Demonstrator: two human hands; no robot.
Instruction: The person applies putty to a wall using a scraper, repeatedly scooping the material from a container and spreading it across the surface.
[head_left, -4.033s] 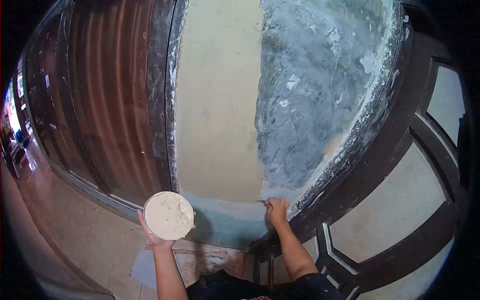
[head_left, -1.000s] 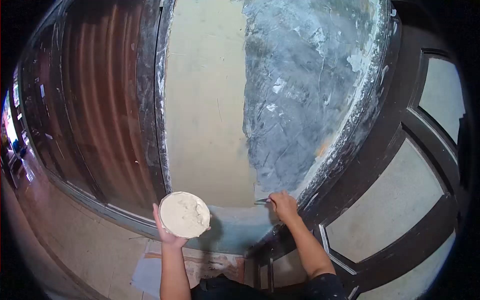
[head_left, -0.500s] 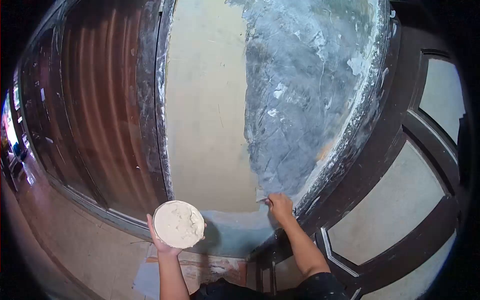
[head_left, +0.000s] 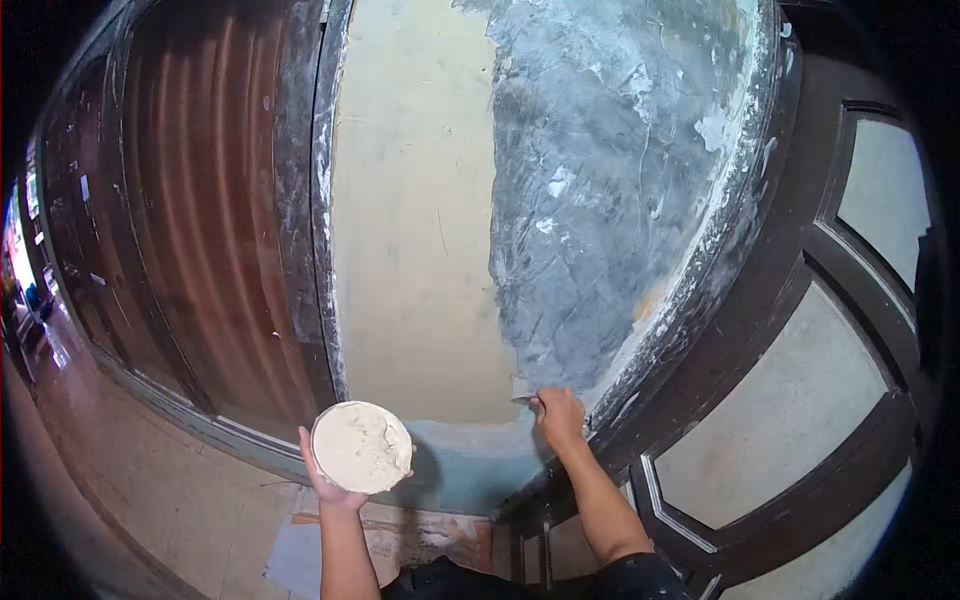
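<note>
My left hand holds up a round bowl of cream-coloured paste from below and the side, its surface scooped out at the right. My right hand pinches a small flat scraper, whose blade lies against the wall at the lower edge of the smooth beige coat. Right of that coat the wall is rough, mottled grey-blue with white patches. A pale blue-green strip runs below the coat.
Brown curtained glass panels stand at the left in dark frames. A dark wooden door with pale panels curves along the right. Below are a tiled floor, a light sheet and a stained reddish ledge.
The bowl and my left hand have shifted very slightly to the right. My right hand and the scraper stay at nearly the same spot.
</note>
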